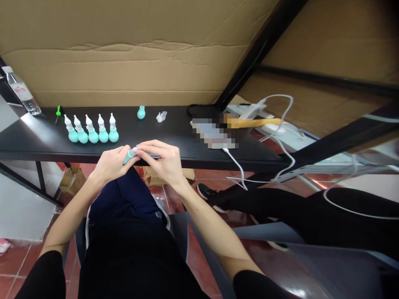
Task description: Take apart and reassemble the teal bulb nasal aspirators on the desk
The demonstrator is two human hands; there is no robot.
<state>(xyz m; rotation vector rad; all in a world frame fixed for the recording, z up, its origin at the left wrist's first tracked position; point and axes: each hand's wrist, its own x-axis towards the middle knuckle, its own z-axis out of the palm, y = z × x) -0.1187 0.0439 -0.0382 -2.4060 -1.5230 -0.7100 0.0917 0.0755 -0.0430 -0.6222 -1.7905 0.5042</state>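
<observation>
Left hand holds a smooth, perhaps rubber bulb.

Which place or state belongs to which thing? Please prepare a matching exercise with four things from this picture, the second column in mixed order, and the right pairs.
1. Plastic bottle
2. Five bulbs
3. Lone bulb
4. Held bulb

A. Without a white tip
B. In a row, with white tips
C. Between left hand and right hand
D. At the table's left end

Pairs: 1-D, 2-B, 3-A, 4-C
</observation>
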